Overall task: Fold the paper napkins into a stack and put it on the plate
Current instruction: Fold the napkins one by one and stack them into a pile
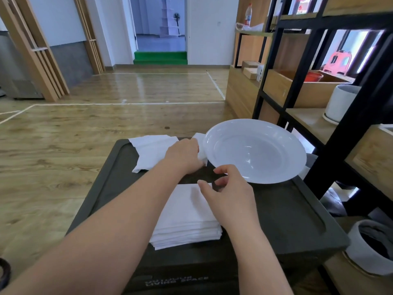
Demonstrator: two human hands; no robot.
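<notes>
Our left grip point(184, 154) pinches loose napkin point(202, 155) beyond stack point(187, 218), beside plate point(255, 151); right grip point(228, 188) released, over stack.

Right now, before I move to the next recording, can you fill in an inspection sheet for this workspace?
Surface: dark box lid with raised rim, serving as table.
Job's things: folded napkin stack near front; white plate at back right, nothing in it; loose unfolded napkins at back left.
Clutter: nothing seen on the lid.
Hands: left hand grips a loose napkin beside the plate; right hand hovers over the stack's far edge, fingers curled, holding nothing.
Cables: nothing seen.
Surroundings: black-framed shelf at right, white pot on it, wooden floor.
</notes>
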